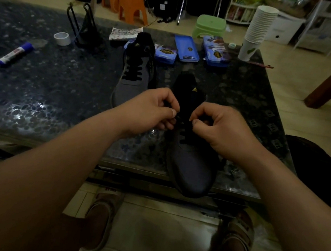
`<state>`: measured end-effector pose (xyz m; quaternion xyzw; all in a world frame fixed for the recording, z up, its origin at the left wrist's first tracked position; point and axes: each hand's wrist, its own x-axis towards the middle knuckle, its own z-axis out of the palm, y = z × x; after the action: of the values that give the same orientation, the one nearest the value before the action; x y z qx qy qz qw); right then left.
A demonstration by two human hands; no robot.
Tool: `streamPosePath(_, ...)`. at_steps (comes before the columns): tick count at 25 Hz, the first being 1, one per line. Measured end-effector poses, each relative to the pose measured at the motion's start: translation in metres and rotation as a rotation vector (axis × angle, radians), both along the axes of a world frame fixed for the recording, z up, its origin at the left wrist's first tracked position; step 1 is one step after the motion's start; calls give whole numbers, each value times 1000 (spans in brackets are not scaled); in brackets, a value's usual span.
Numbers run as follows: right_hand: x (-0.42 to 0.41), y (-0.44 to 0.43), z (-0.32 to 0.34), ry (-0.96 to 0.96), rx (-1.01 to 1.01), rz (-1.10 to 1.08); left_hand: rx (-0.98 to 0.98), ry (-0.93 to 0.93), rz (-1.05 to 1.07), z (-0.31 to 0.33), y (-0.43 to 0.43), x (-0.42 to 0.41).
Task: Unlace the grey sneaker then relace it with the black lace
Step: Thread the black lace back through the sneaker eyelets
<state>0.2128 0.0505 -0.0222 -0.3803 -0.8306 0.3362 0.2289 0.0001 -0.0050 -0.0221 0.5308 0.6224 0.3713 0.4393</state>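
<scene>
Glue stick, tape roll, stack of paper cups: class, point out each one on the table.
glue stick (14, 55), head view, white label.
tape roll (62, 41), head view, outer wall.
stack of paper cups (261, 27), head view, stacked rims midway up.

Bare forearms (56, 166), strapped sandals (101, 217) (tan)

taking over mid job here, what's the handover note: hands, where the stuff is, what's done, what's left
Left hand: pinches the black lace above the near grey sneaker.
Right hand: pinches the same lace from the other side.
Things: the near grey sneaker lies at the table edge, toe past the rim; a second sneaker lies behind it, laced in black.
Done: the lace crosses the lower eyelets.
Left: the upper eyelets. It is too dark to tell unlacing from relacing.
</scene>
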Motion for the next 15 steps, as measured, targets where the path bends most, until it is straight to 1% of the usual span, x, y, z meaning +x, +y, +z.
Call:
streamPosePath(7,-4,2,-2,-35,12,39,8,22,-7,1,0,2)
streamPosePath(10,-5,4,-5,-68,30,23,11,17,-10,0,0,2)
streamPosePath(15,-11,5,-7,-54,0,-24,23,24,-29,0,1,1)
